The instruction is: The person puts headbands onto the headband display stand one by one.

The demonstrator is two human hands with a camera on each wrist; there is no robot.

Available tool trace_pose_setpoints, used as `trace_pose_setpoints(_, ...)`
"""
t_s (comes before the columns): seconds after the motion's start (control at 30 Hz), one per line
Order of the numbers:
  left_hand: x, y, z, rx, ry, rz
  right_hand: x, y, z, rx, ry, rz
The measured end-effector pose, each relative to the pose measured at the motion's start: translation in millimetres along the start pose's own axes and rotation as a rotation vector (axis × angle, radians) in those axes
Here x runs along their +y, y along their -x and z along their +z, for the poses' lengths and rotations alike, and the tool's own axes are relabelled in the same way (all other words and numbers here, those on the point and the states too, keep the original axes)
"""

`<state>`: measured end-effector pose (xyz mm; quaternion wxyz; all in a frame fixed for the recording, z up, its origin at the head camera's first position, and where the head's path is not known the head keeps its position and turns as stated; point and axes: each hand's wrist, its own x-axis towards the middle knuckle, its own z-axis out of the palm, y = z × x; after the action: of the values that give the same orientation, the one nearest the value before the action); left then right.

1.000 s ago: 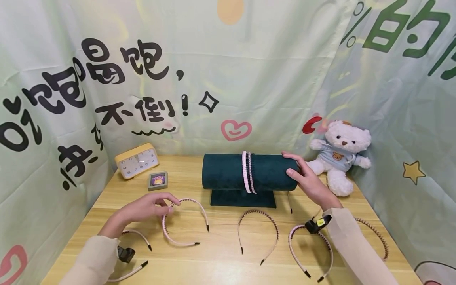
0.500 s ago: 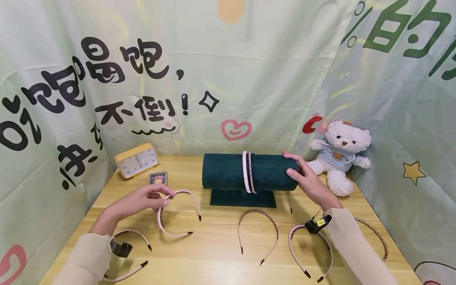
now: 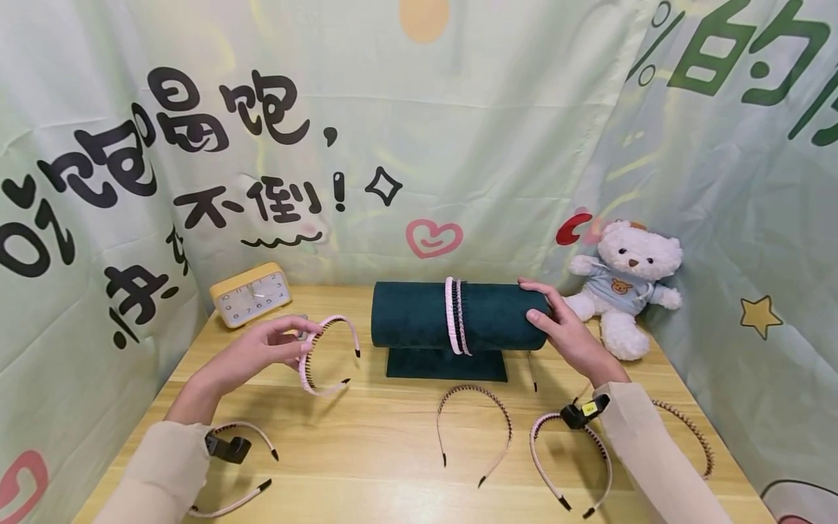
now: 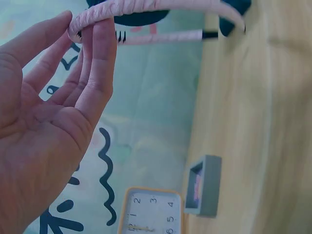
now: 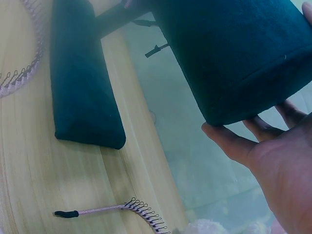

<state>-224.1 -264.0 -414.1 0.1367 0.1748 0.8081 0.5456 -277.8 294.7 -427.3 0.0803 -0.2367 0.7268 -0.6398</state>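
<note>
My left hand [image 3: 249, 356] pinches a pink headband [image 3: 305, 372] between thumb and fingers. The headband is raised above the table, its dark-tipped ends pointing right; the left wrist view shows its wrapped pink band [image 4: 146, 6] at the fingertips. A dark green velvet headband display stand [image 3: 406, 314] has a horizontal roll on a flat base. Around the roll's middle sit a pink headband [image 3: 449, 320] and a thinner patterned one [image 3: 462, 320]. My right hand [image 3: 576, 338] holds the roll's right end, thumb in front; in the right wrist view its fingertips touch the end's edge.
More headbands lie on the table: a thin brownish one [image 3: 474, 388] in front of the stand, a pink one [image 3: 533, 437] and a braided one [image 3: 697, 429] at right, another [image 3: 245, 498] at left. A clock [image 3: 252, 297], a small grey box [image 4: 210, 187] and a teddy bear [image 3: 631, 291] stand behind.
My left hand has lifted the pink headband off the table, first leftward and up, then further up and slightly right toward the stand. The right hand has stayed on the roll.
</note>
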Motion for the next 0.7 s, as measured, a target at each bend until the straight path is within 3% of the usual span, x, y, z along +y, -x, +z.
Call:
trace_pose_setpoints(0.4,26.1,-17.4,6.3,0.045,0.048,0.038,-0.3,0.2,0.6,0.008,0.024,0.01)
trace_pose_setpoints(0.7,47.5,-31.7,15.8,0.082,0.07,-0.023,-1.3,-0.2,0.5,0.012,0.033,0.023)
